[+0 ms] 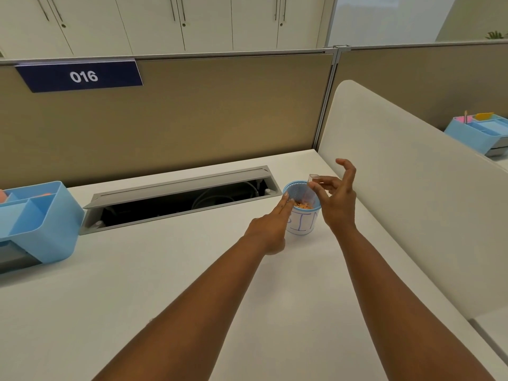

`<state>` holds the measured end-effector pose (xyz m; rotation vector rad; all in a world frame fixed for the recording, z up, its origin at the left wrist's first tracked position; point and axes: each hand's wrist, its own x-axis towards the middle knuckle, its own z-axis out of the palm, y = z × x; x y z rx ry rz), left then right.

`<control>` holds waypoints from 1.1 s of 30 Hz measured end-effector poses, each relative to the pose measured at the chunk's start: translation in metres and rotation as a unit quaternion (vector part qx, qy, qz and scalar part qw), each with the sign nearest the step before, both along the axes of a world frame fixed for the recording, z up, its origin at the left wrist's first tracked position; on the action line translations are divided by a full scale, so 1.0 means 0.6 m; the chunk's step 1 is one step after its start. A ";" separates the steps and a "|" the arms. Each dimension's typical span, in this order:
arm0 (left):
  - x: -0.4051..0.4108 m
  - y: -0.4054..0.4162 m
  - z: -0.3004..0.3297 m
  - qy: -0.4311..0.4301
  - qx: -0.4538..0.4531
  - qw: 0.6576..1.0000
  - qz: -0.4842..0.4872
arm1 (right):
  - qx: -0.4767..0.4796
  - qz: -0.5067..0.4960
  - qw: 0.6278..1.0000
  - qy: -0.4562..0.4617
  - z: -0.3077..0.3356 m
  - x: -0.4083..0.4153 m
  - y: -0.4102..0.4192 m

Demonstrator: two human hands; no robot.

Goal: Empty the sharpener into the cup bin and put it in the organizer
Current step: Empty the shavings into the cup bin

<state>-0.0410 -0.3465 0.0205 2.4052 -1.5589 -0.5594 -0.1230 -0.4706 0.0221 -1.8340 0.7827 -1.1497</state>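
Forearms reached toward one o'clock: the left hand (270,229) steadied the cup bin (301,213) with narrow fingers — the right hand (336,200) pinched a clear sharpener (312,188) tilted over it. Light, slippery plastic — best gripped by its sides.

Surface (165,270): smooth white laminate, matt with a faint sheen. Cable tray (176,196): grey metal-look frame and flap, satin finish. Cup bin (302,215): pale blue plastic rim and mesh-textured inner wall, white paper label with handwritten blue letters; holds dry orange-tan shavings (302,206). Sharpener casing (312,185): clear, glossy plastic. Organizer (46,221): light blue plastic, smooth, matt. Partition (192,119): tan woven-look cloth, metal trim.
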 end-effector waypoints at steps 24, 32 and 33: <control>0.002 -0.005 -0.001 -0.002 0.018 1.000 0.004 | 0.293 -0.105 0.925 -0.217 0.018 -0.005 -0.010; 0.005 -0.006 0.000 -0.009 0.023 1.000 0.001 | 0.461 -0.054 0.829 -0.311 0.023 -0.013 -0.010; 0.005 -0.005 0.000 -0.007 0.023 1.000 0.002 | 0.460 -0.056 0.831 -0.307 0.021 -0.014 -0.010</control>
